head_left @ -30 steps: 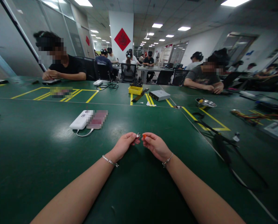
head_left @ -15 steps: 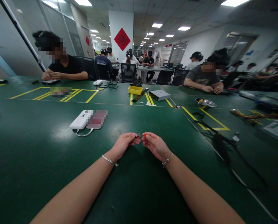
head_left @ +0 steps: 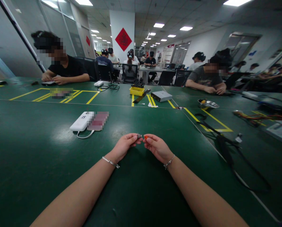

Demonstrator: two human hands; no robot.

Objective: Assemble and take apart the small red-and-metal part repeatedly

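Between the thumb and fingers of my left hand (head_left: pixel 125 145) is a small silvery metal part (head_left: pixel 139 136), too small to name. My right hand (head_left: pixel 158 147) pinches a small orange piece (head_left: pixel 146 137) whose kind I cannot make out. The two hands face each other just above the green tabletop (head_left: pixel 122 189), fingertips almost meeting. A narrow gap shows between the metal part and the orange piece. Fingers partly cover both of them.
A white power bank (head_left: pixel 82 121) with a short cable lies at left beside a blurred-out flat item (head_left: pixel 98 121). Farther back are a yellow tray (head_left: pixel 137 91), a grey box (head_left: pixel 161 96) and a metal dish (head_left: pixel 209 103). Black straps (head_left: pixel 223 148) lie at right. Co-workers sit across the table.
The metal part appears turned slightly between my left fingers. Both hands stay in nearly the same place. The whole view has shifted a little.
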